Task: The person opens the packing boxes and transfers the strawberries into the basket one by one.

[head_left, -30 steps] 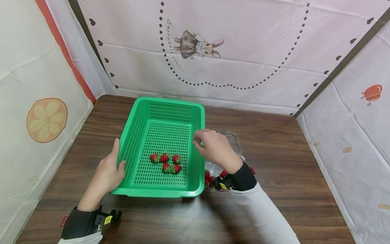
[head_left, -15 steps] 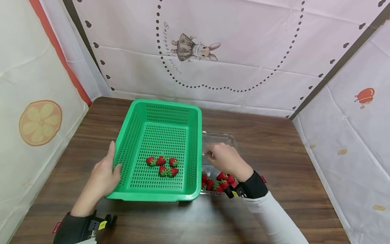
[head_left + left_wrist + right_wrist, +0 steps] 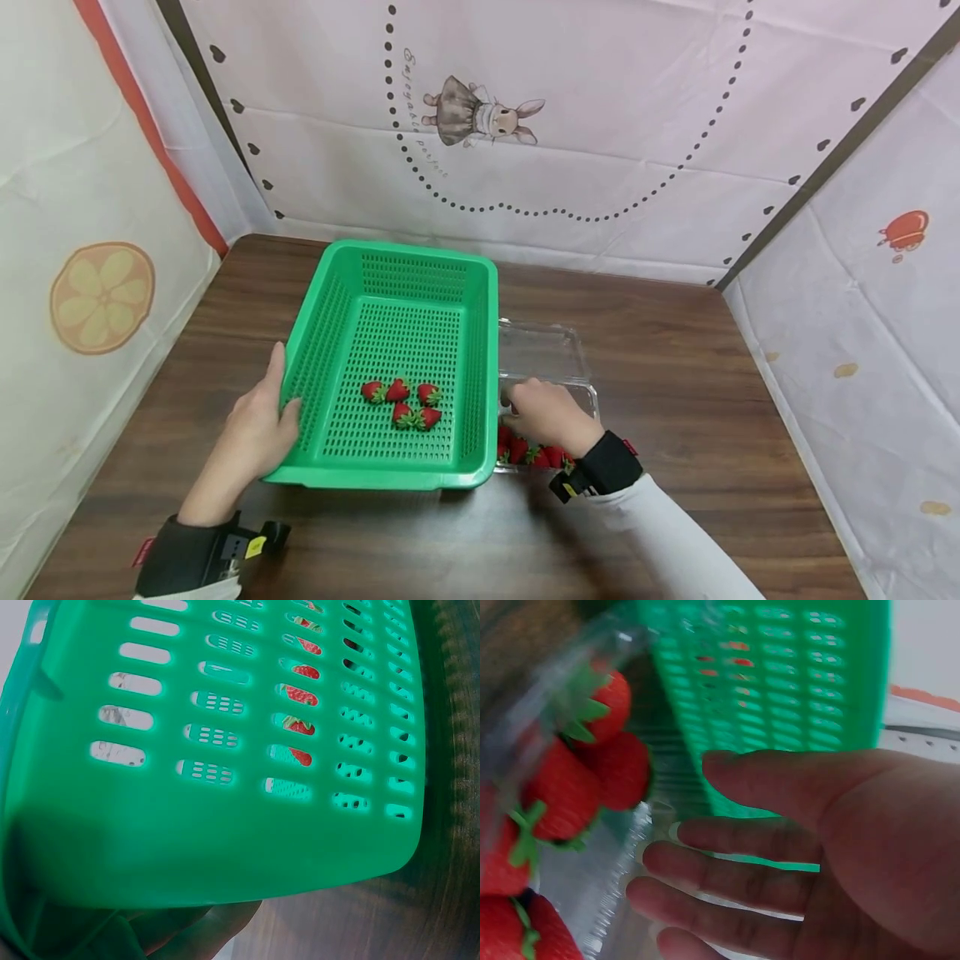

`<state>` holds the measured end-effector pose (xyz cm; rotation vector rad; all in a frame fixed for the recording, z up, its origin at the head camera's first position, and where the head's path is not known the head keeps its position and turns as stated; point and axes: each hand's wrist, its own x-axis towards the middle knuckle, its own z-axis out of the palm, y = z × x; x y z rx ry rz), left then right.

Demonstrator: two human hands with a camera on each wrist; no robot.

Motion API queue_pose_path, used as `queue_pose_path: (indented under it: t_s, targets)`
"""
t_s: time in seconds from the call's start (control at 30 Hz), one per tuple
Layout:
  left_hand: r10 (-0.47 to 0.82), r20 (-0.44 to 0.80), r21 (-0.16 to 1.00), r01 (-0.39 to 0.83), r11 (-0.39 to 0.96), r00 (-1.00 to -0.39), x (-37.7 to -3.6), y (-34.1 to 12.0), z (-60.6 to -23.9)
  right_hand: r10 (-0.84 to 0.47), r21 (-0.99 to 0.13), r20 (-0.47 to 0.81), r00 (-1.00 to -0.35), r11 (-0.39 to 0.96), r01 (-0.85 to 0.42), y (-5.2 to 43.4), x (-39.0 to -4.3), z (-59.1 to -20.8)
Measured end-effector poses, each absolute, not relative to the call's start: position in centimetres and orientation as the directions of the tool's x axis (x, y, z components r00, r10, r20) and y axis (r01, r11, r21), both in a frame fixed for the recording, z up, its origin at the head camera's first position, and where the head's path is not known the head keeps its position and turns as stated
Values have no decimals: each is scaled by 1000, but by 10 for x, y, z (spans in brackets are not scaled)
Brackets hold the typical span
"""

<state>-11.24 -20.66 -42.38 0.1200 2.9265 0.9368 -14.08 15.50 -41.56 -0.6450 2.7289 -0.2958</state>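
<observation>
A green perforated basket (image 3: 411,250) sits on the wooden table with several strawberries (image 3: 405,402) on its floor. My left hand (image 3: 262,421) grips its left wall near the front corner, and the fingers (image 3: 187,934) show under the green plastic (image 3: 225,825). To the basket's right lies a clear plastic box (image 3: 547,350) with more strawberries (image 3: 525,454) at its near end. My right hand (image 3: 536,408) is down in that box. Its fingers (image 3: 727,847) are loosely spread and hold nothing, just beside the red strawberries (image 3: 570,787).
Fabric walls with prints close the table (image 3: 675,375) in at the back and on both sides. The clear box touches the basket's right wall (image 3: 780,690). Bare wood lies right of the box and in front of the basket.
My right hand has come from over the basket's right rim back and down into the clear box, close to its strawberries. The left hand and the basket have stayed put.
</observation>
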Motion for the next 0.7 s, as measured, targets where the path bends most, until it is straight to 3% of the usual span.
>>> queue_pose_path:
  t_s: [0.33, 0.7]
  targets:
    - [89, -48, 591, 43, 805, -995, -113, -207, -423, -451, -217, -315, -835, 891, -399, 148, -138, -433]
    - [86, -45, 595, 42, 803, -995, -113, -207, -423, -519, -219, -225, -825, 851, -477, 144, -137, -436]
